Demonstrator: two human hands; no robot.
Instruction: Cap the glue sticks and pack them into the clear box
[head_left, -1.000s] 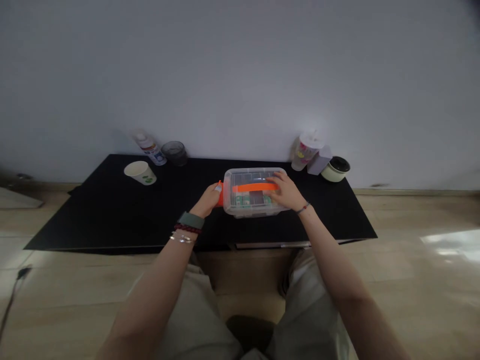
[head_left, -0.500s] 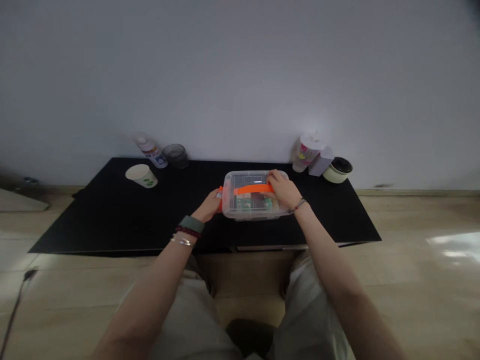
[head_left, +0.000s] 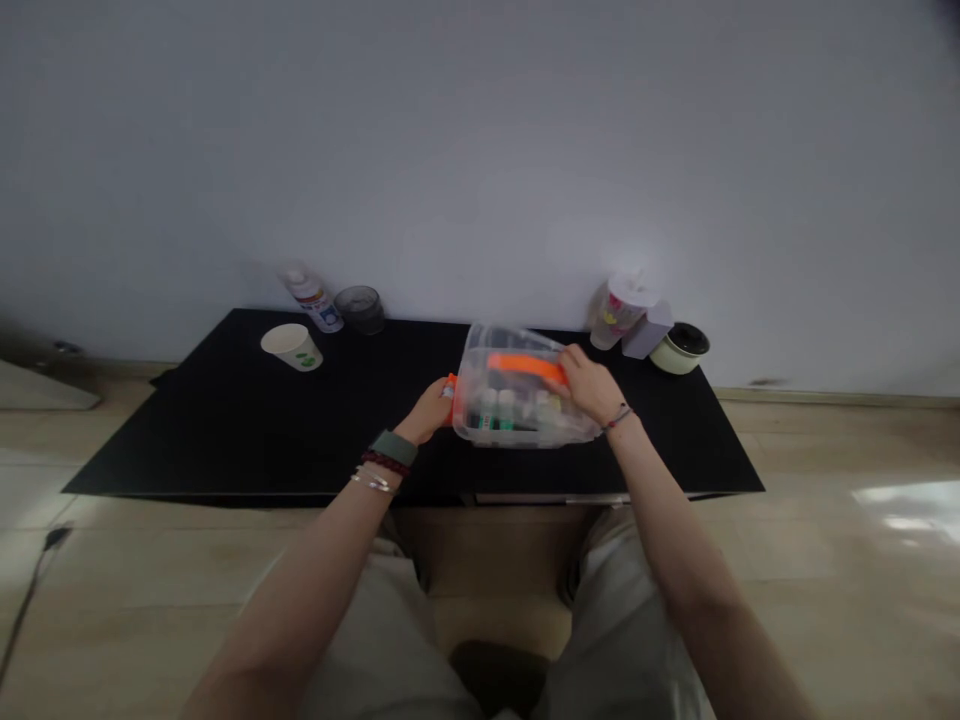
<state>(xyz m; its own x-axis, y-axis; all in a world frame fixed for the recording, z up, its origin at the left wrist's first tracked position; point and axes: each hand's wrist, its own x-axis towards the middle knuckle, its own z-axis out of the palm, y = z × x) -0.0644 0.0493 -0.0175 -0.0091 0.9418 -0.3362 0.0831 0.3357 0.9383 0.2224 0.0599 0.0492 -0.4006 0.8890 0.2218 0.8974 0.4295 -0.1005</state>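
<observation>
Clear plastic storage box tilts above the black worktop near its middle, and we see its long axis running left to right, sloping down toward the right, with small bottles visible inside. We cannot tell whether it touches the surface. At far left, we find a white spray bottle and a dark glass tumbler by the wall, with a paper cup lying on its side nearer us, printed in green. Labels are too small for us to read. The left hand, wearing a green-strapped watch and bracelets, is closed on an orange clip at the box's left end. The right hand grips the box's right side, touching an orange strap across the lid. Farther right stand a lidded plastic cup, a lilac carton and a cream pot with a black lid.
</observation>
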